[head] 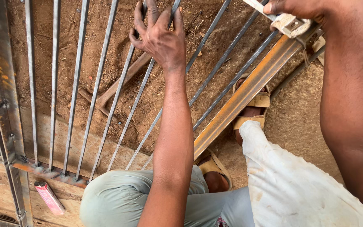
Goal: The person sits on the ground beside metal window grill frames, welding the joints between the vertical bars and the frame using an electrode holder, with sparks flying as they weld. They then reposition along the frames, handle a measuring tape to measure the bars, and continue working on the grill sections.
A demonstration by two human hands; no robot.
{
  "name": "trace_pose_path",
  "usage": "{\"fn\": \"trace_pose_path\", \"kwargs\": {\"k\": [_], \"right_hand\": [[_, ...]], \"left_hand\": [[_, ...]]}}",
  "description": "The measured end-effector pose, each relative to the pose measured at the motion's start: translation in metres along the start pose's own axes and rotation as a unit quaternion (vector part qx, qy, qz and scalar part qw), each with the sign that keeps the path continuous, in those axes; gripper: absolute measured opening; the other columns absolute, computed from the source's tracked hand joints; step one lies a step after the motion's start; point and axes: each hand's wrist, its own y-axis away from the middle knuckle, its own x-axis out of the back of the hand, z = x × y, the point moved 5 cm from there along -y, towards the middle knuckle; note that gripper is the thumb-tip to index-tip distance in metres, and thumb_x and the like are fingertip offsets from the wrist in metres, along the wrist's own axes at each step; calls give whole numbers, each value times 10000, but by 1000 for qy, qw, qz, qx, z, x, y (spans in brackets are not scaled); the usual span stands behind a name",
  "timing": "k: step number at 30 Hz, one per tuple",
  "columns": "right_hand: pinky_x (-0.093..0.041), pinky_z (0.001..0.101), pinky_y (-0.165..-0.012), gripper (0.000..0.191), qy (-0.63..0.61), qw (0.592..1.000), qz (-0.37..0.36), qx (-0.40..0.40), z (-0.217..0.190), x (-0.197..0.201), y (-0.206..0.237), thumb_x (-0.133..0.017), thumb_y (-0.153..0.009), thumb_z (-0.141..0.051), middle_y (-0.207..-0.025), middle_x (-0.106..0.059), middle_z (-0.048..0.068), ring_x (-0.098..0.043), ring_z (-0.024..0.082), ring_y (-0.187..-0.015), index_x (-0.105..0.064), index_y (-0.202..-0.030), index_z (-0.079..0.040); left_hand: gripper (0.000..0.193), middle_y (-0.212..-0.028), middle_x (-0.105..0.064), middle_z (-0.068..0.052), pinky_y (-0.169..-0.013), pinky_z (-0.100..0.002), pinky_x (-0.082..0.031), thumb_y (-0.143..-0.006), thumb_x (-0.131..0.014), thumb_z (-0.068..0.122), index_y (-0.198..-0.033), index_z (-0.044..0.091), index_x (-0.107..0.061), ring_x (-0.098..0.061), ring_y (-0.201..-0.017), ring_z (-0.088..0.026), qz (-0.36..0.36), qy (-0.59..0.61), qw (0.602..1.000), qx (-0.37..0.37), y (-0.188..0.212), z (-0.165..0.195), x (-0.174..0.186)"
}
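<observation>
Left forearm extended, left hand [158, 35] grasping a steel bar [136, 103]; right hand [293, 8] holds tape measure [290, 24].

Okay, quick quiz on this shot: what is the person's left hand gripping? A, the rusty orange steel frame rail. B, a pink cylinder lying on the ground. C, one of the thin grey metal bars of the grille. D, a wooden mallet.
C: the left hand curls its fingers around a thin grey metal bar of the grille, while the pink cylinder lies untouched on the ground.
</observation>
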Motion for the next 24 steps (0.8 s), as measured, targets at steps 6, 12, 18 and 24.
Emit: {"fn": "trace_pose_path", "kwargs": {"k": [6, 12, 18, 24], "right_hand": [[-550, 537, -685, 239, -17, 999, -10, 50, -2, -2, -7, -739, -1022, -317, -993, -743, 99, -680, 271, -869, -779, -1202, -164], [-527, 537, -677, 264, 10, 999, -45, 9, -7, 3, -5, -743, -1016, -352, -989, -769, 118, -686, 289, -849, -792, -1206, -176], [-473, 527, -756, 308, -22, 997, -66, -22, -3, -6, -3, -777, -969, -388, -1021, -745, 80, -625, 229, -940, -794, -1189, -173], [-457, 405, -825, 291, -121, 985, -120, -17, 1, -13, -6, -740, -994, -352, -940, -788, 71, -674, 191, -852, -797, -1161, -121]], "left_hand": [[200, -1454, -550, 155, -1233, -709, -216, -849, -831, 479, -923, 293, -822, -455, -1448, -255, 22, 5, 1000, -5, 0, -4, -6], [188, -1490, -495, 167, -1242, -695, -206, -861, -832, 458, -932, 284, -814, -448, -1462, -250, 23, 6, 1000, -11, 2, -6, -9], [183, -1481, -502, 189, -1257, -677, -202, -873, -827, 450, -945, 282, -813, -444, -1473, -249, 19, 15, 1000, -14, 4, -7, -12], [190, -1480, -517, 183, -1254, -688, -196, -873, -821, 451, -942, 274, -815, -448, -1470, -247, 15, 10, 1000, -14, 4, -7, -11]]}}
